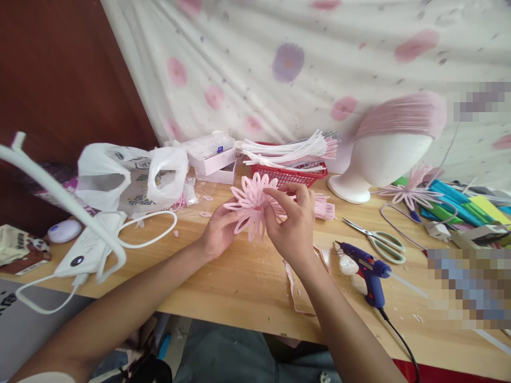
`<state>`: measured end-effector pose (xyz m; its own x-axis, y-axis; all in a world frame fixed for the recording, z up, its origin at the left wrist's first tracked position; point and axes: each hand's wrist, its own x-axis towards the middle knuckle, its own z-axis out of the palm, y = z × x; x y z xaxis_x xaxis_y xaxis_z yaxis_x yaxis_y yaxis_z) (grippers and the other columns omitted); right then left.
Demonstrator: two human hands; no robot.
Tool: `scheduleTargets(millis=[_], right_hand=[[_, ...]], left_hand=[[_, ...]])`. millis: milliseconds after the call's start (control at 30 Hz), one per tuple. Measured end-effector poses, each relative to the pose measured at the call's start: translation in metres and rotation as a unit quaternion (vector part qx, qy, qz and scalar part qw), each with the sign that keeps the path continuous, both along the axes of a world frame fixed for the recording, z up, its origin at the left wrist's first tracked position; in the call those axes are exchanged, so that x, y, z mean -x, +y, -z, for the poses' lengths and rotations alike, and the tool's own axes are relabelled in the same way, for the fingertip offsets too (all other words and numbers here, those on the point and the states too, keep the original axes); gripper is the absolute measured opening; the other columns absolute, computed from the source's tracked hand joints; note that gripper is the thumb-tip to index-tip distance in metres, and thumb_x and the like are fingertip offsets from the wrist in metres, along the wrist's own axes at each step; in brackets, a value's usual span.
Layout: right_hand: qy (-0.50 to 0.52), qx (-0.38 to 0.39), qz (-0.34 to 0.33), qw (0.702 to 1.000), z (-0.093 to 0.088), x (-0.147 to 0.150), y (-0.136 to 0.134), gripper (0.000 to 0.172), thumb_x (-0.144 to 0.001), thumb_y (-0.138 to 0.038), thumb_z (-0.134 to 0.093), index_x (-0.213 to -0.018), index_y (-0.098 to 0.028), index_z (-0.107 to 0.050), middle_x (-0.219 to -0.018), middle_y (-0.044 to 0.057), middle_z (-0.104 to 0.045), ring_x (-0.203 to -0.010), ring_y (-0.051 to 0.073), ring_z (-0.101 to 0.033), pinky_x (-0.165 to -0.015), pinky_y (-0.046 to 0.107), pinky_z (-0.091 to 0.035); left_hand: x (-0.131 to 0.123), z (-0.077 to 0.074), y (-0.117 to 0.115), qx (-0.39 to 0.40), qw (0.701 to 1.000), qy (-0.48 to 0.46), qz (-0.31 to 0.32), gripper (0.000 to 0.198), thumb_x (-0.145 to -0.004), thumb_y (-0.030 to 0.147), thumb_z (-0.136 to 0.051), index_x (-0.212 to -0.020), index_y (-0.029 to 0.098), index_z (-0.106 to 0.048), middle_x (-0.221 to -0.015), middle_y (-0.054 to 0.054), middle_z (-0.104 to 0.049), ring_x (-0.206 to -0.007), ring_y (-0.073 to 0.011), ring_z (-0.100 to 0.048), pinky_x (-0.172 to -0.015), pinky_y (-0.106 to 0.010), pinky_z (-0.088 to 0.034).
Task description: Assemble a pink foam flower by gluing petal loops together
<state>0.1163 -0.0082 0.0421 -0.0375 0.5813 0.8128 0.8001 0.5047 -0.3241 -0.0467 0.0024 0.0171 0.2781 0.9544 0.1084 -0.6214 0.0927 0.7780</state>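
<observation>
Holding a pink looped-petal flower [249,208] just above the worktop [239,287], both hands grasp it. Judged risks: too hard a pinch could flatten the soft loops or splay the cluster, and the right forearm could knock the glue gun [368,267] standing near it. The flower lies between the hands. The left hand [217,231] cups its lower left edge, and the right hand [294,223] closes on its right side, fingers [281,197] curled over the centre. Scissors [379,243] and a red basket [297,175] lie farther out.
</observation>
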Motion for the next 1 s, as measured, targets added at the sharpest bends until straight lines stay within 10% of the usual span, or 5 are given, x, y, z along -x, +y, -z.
scheduleTargets(millis=[1000], right_hand=[[-0.008,0.006,0.012,1.0,0.0058,-0.0008,0.0009,0.024,-0.091,-0.022,-0.071,-0.112,-0.029,-0.077,-0.107,0.008,-0.061,-0.099,0.026,-0.053,-0.088,0.046,-0.05]], left_hand=[[0.001,0.0028,0.0014,0.004,1.0,0.005,-0.007,0.025,-0.072,0.024,-0.079,-0.096,0.016,-0.078,-0.09,-0.007,-0.078,-0.088,-0.0231,-0.071,-0.078,-0.032,-0.049]])
